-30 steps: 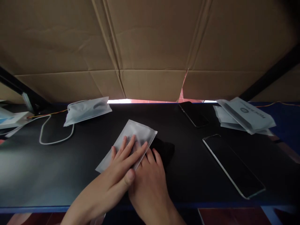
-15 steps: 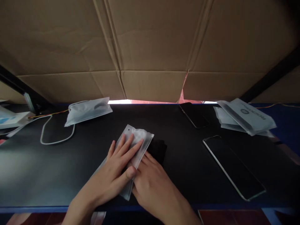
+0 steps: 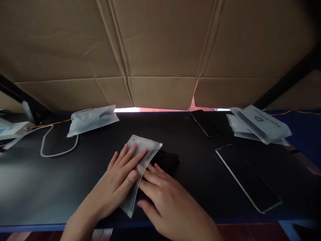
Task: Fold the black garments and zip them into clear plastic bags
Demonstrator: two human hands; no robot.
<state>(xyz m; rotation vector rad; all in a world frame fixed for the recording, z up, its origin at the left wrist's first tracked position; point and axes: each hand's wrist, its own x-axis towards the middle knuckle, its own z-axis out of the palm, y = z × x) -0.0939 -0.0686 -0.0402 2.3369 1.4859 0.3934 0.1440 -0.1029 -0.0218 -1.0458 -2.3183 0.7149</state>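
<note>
Frosted pouch (image 3: pixel 150 149) angled on blk table (image 3: pixel 195 187), ctr, nr front edge. L hand (image 3: pixel 120 174) flat on it, fingers slightly spread. R hand (image 3: pixel 160 190) at pouch's R edge, fingertips by blk item (image 3: pixel 170 161); can't tell if gripping. Farther R: lg phone (image 3: pixel 249 177), sm phone (image 3: pixel 206 123) behind, printed pouch (image 3: pixel 269 124) beyond. Back L: bulging pouch (image 3: pixel 92 120), wht cable (image 3: pixel 59 155). Cardboard (image 3: pixel 160 40) behind.

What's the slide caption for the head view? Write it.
Left hand flat on a pouch, right hand at its edge by a black bundle.
</note>
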